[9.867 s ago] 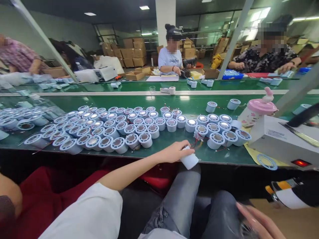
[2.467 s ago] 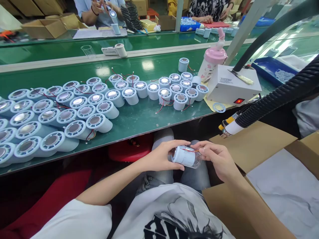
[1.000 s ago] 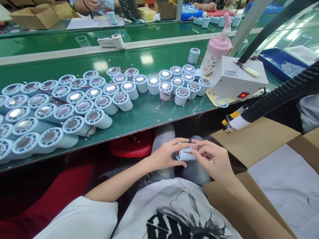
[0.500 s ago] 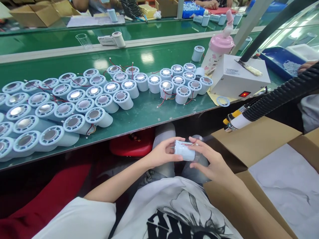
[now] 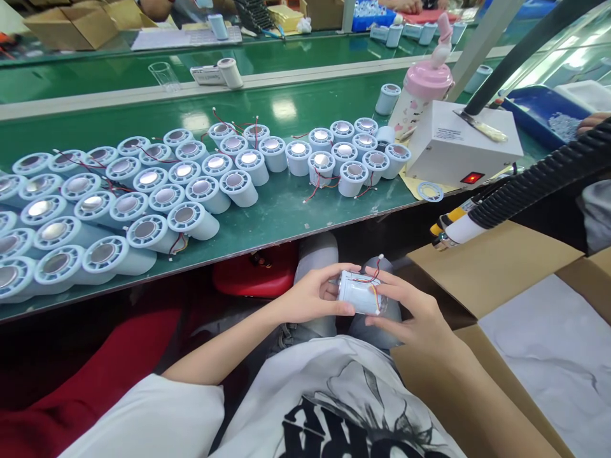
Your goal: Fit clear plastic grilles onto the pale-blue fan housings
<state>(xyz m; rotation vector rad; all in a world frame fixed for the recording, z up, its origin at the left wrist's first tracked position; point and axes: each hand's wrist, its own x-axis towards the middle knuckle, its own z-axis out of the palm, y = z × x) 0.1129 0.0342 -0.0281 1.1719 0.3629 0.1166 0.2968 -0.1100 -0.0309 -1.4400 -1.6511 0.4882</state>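
Over my lap I hold a light-blue cylinder (image 5: 359, 294) on its side, with thin red and yellow wires and a small white connector on its upper surface. A clear rim shows at its right end. My left hand (image 5: 317, 294) grips the left end, thumb below and fingers above. Around the right end, my right hand (image 5: 405, 305) has its fingers and thumb closed. On the green table, many similar blue cylinders (image 5: 193, 222) stand in rows with round, shiny centres facing up, some trailing red and black wires.
A white box with a lit red switch (image 5: 472, 177) stands at the table's right, beside a pink-lidded bottle (image 5: 424, 89). A black corrugated hose (image 5: 539, 175) hangs above an open cardboard box (image 5: 496, 267). Across the table, other people's hands (image 5: 410, 6) show.
The cylinder has turned between my hands, so its wires and white connector now show on top. Both hands stay around its ends. The view has shifted slightly.
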